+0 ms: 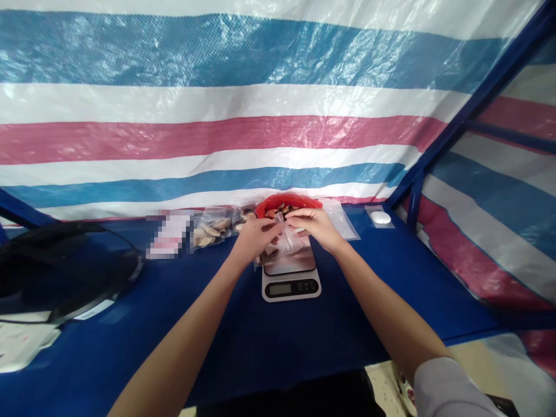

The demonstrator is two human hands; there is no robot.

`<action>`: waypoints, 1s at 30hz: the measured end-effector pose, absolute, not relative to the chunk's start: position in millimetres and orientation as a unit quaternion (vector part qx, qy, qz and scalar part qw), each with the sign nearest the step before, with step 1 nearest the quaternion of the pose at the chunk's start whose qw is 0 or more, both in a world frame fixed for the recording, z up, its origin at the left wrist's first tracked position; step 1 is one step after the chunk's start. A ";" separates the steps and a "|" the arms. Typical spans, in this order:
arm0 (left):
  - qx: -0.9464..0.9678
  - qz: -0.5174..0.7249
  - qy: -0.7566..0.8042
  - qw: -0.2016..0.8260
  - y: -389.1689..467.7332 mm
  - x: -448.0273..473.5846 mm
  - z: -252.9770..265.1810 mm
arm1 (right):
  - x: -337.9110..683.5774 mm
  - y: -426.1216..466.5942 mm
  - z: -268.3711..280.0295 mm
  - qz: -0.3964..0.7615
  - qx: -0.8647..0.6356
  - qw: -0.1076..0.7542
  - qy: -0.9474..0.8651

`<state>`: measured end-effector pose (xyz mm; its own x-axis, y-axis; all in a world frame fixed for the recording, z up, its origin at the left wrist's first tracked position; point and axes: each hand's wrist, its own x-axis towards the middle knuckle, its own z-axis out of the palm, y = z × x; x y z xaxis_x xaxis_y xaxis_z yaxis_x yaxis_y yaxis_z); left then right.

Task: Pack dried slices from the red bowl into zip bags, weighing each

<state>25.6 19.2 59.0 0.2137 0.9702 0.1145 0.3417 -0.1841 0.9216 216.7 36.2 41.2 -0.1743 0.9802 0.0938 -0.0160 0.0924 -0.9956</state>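
Over a white kitchen scale [291, 289] with a metal plate, my two hands hold a clear plastic bag [286, 243] by its upper edge. My left hand [256, 238] pinches it from the left. From the right, my right hand [316, 227] grips it with bent fingers. Behind them lies a red plastic bag [286, 201] with brownish dried pieces in it. Left of my hands is a clear bag of pale dried slices [212, 231]. The inside of the bag I hold is hard to make out.
Clear empty-looking plastic bags [341, 219] lie behind my right hand. A white oval object [380, 218] rests farther right on the blue table [417, 278]. A large black round object [69, 269] and white papers [26, 344] occupy the left. Striped sheeting hangs behind.
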 end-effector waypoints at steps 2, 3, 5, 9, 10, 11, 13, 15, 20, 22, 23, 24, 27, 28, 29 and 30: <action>0.652 0.400 0.484 0.425 23.4 25.6 56.5 | 216.6 39.9 41.3 0.539 -0.423 0.471 -0.556; 0.645 0.407 0.478 0.435 25.8 25.4 54.9 | 216.8 42.0 41.0 0.553 -0.419 0.463 -0.552; 0.630 0.417 0.468 0.459 30.7 24.7 51.3 | 217.4 46.1 40.0 0.581 -0.411 0.445 -0.544; 0.585 0.414 0.468 0.517 39.3 23.6 46.6 | 218.5 52.2 38.1 0.611 -0.401 0.425 -0.534; 0.575 0.412 0.469 0.529 41.0 23.5 46.0 | 218.7 53.2 38.1 0.612 -0.403 0.424 -0.533; 0.566 0.411 0.470 0.538 42.5 23.5 45.5 | 218.8 53.9 38.3 0.611 -0.407 0.423 -0.532; 0.554 0.410 0.471 0.550 45.1 23.8 44.6 | 219.1 54.7 39.2 0.606 -0.418 0.416 -0.534; 0.547 0.414 0.472 0.553 47.2 24.3 43.3 | 219.4 54.7 40.4 0.600 -0.428 0.397 -0.547; 0.560 0.413 0.478 0.537 49.8 26.1 39.6 | 219.2 53.8 42.6 0.593 -0.437 0.328 -0.592; 0.564 0.412 0.478 0.534 50.1 26.4 38.2 | 218.5 54.2 42.5 0.593 -0.441 0.317 -0.595; 0.563 0.412 0.476 0.535 50.3 26.3 37.5 | 218.1 54.5 42.2 0.592 -0.443 0.318 -0.594; 0.561 0.413 0.474 0.539 50.4 26.1 36.8 | 217.7 55.0 41.8 0.591 -0.444 0.321 -0.592; 0.554 0.405 0.470 0.555 51.0 24.5 35.7 | 216.5 56.1 39.9 0.588 -0.455 0.327 -0.583; 0.553 0.400 0.469 0.560 51.3 23.8 35.7 | 216.1 56.3 39.2 0.588 -0.458 0.329 -0.580; 0.553 0.396 0.469 0.563 51.6 23.1 35.9 | 215.6 56.4 38.5 0.587 -0.461 0.333 -0.577; 0.554 0.392 0.469 0.566 51.9 22.5 36.3 | 215.2 56.3 38.0 0.585 -0.461 0.338 -0.575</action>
<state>22.5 51.9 36.3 0.2532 0.9627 -0.0956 0.0756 0.0788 0.9940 215.2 56.3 38.0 -0.3455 0.9263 -0.1503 0.1342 -0.1098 -0.9849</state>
